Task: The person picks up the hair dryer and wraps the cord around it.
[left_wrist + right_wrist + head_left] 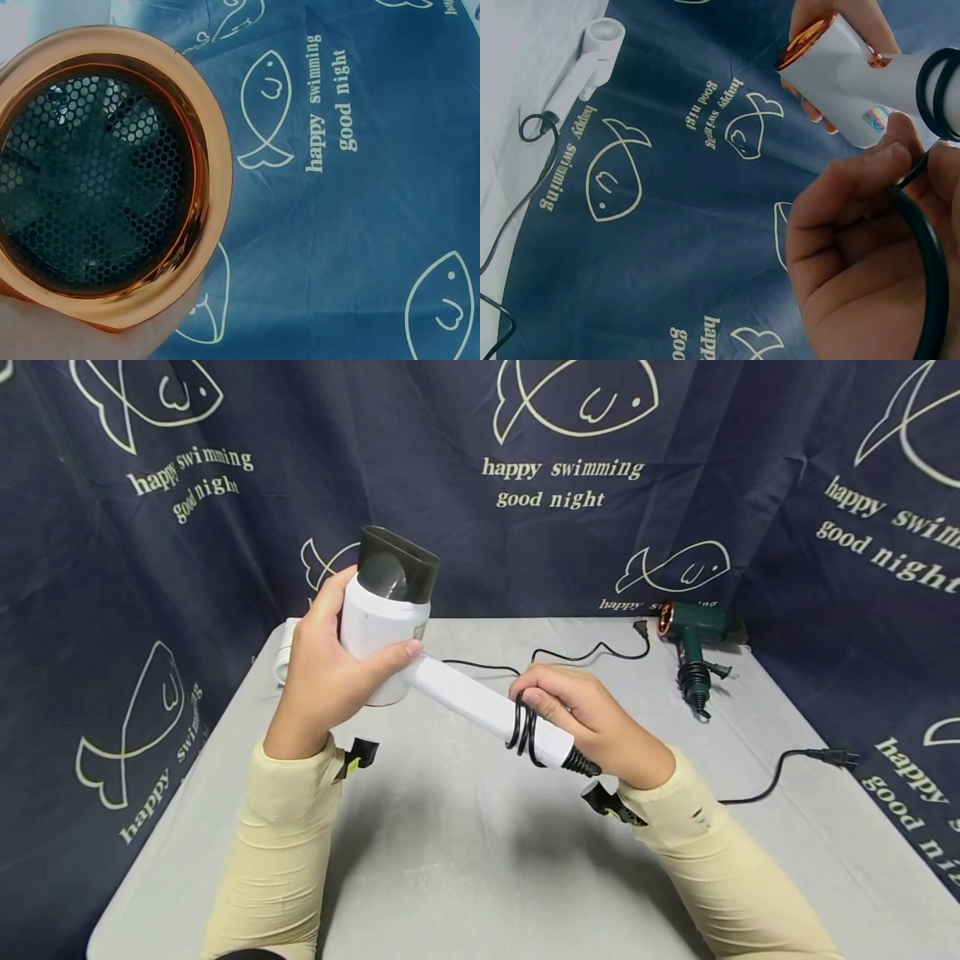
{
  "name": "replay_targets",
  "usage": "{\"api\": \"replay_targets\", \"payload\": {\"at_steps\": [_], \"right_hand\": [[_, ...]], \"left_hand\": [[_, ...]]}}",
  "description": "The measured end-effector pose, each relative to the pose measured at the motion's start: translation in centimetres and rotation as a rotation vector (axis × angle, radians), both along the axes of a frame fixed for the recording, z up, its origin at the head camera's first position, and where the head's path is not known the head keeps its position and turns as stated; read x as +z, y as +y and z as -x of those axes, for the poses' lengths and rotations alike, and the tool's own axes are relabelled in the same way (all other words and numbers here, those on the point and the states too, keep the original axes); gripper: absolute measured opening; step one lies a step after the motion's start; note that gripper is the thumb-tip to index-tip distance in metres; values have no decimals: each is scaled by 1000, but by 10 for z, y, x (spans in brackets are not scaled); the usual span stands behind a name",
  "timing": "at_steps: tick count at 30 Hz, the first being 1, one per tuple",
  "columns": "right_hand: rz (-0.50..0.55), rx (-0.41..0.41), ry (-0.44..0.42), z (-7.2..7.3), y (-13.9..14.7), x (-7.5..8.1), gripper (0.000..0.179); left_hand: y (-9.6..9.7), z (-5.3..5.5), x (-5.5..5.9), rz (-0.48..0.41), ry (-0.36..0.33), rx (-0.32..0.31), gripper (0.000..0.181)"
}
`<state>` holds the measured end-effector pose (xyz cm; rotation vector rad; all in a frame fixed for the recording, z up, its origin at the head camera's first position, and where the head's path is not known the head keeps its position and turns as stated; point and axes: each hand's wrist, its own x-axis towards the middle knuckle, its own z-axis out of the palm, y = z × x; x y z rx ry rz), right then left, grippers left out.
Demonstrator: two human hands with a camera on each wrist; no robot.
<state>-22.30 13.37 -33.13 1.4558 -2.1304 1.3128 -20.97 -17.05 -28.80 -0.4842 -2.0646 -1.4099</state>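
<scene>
A white hair dryer (465, 695) with a dark concentrator nozzle (416, 564) is held up over the table, nozzle upward. My left hand (318, 672) grips its barrel, thumb across the front. In the left wrist view its copper-rimmed intake grille (94, 180) fills the left side. Black power cord (531, 731) is looped around the lower handle. At those loops, my right hand (592, 714) pinches the cord between thumb and fingers, as the right wrist view also shows with the curled fingers (847, 187).
Behind my left hand lies another white hair dryer (283, 652), its cord running across the table (450, 860). A green hair dryer (693, 635) with a wrapped cord lies at the back right. One black plug (832, 757) rests near the right edge. Dark fish-print curtains (570, 552) surround the table.
</scene>
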Motion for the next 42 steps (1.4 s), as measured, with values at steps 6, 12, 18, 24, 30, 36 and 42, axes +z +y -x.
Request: {"api": "replay_targets", "payload": {"at_steps": [6, 12, 18, 24, 30, 36, 42], "right_hand": [[-2, -12, -55, 0, 0, -2, 25], [-68, -128, -45, -2, -4, -5, 25], [-115, -205, -110, -7, -9, -7, 25], [-69, -184, -148, -9, -12, -8, 26], [-67, -125, -164, -9, -14, -11, 21], [-193, -187, -126, -11, -14, -12, 18], [-256, -262, 62, -13, -16, -10, 18]], "left_hand": [[1, 1, 1, -26, -5, 2, 76], [1, 2, 0, -82, 12, 21, 79], [1, 3, 1, -115, 49, 13, 79], [2, 4, 1, -130, 56, 42, 73], [1, 5, -1, -148, 59, 76, 72], [0, 6, -2, -155, 47, 110, 73], [-1, 6, -1, -152, 41, 147, 75]]}}
